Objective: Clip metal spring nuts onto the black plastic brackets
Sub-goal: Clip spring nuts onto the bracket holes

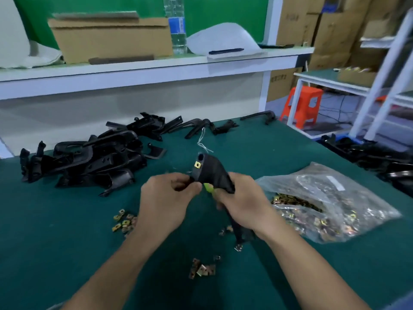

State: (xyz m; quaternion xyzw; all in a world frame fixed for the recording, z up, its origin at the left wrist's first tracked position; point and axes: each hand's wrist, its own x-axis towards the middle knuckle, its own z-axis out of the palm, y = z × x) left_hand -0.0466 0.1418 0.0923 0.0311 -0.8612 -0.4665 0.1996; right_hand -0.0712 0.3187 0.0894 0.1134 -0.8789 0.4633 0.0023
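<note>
A black plastic bracket [213,173] is held up over the middle of the green table. My right hand [242,203] grips its lower body, and a green tab shows beside the fingers. A brass-coloured spring nut [197,164] sits clipped near the bracket's top end. My left hand [166,198] pinches the bracket's left edge just below that nut; what lies between its fingertips is hidden. Loose spring nuts lie on the table in a left cluster [124,221] and a near cluster [202,269].
A heap of black brackets [89,159] fills the table's left back. A clear plastic bag of spring nuts [324,204] lies at the right. More black parts [380,155] sit past the right edge. A shelf with a cardboard box [111,39] and bottle runs behind.
</note>
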